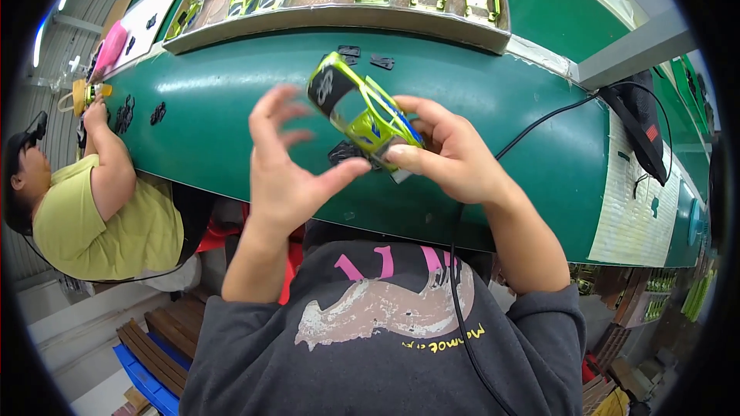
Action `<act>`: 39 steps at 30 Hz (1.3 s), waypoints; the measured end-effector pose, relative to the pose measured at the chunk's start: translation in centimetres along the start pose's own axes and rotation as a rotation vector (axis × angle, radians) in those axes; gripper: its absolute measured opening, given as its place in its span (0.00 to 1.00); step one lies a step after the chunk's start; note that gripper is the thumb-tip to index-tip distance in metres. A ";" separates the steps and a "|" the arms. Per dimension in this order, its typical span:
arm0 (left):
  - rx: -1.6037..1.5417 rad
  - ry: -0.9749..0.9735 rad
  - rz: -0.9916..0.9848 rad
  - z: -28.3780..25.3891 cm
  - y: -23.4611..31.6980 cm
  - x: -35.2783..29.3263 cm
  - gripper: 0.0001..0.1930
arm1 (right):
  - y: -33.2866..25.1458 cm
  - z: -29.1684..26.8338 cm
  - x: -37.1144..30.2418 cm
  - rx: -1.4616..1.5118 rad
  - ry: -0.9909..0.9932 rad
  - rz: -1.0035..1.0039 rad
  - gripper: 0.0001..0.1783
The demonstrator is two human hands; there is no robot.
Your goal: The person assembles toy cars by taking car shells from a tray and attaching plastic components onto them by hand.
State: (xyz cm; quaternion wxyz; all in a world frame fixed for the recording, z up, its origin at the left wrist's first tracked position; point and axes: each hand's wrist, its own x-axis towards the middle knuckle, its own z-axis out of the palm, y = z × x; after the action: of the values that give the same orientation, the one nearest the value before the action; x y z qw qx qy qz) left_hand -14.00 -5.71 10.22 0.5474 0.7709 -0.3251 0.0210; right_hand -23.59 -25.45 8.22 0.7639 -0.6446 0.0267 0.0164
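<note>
A lime-green toy car body shell [368, 132], with blue trim and a black panel at one end, is held tilted above the table. My right hand [451, 150] grips its lower end, thumb on the near side and fingers behind it. Beside the shell, my left hand [281, 158] is open, its fingers spread and slightly blurred and its thumb reaching near the shell's lower edge. Beneath the shell lie black plastic parts [343, 152], partly hidden. More small black parts [381, 62] rest just beyond the shell.
A cardboard tray [339, 19] with dividers holds several green car shells at the back. A black cable [543, 119] crosses the green table [539, 162] and runs down over my front. At the left a co-worker [100, 208] sits by more black parts. A grey post [636, 58] stands back right.
</note>
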 end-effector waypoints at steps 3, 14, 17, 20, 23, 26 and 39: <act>0.372 -0.261 0.307 -2.8 -0.4 0.2 0.46 | -0.5 -0.4 -0.2 0.166 -0.235 0.214 0.32; 0.564 -0.520 0.496 -3.1 -0.4 -2.1 0.38 | -0.4 0.4 -0.1 -0.126 -0.229 0.175 0.19; 0.604 -0.558 0.518 -2.4 0.0 -2.9 0.36 | -1.3 1.3 -0.2 -0.320 -0.191 0.091 0.15; 0.622 -0.570 0.531 -1.9 0.2 -3.2 0.34 | -1.3 1.4 -0.5 -0.487 -0.200 -0.020 0.11; 0.491 -0.635 0.471 -1.7 0.5 -3.5 0.39 | -1.3 1.2 -0.9 -0.682 -0.325 -0.127 0.07; 0.333 -0.773 0.397 -2.0 0.5 -3.3 0.46 | -0.5 1.8 -1.4 -0.887 -0.385 -0.246 0.05; 0.330 -0.338 0.145 -1.0 -0.5 -3.3 0.28 | -3.3 1.3 -2.1 -0.838 0.161 -0.626 0.07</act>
State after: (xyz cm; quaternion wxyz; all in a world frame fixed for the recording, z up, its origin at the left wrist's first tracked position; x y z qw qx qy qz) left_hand -16.02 -3.21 8.95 0.3488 0.8171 -0.4587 -0.0163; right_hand -25.44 -24.72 11.79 0.4044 -0.8711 -0.1174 -0.2529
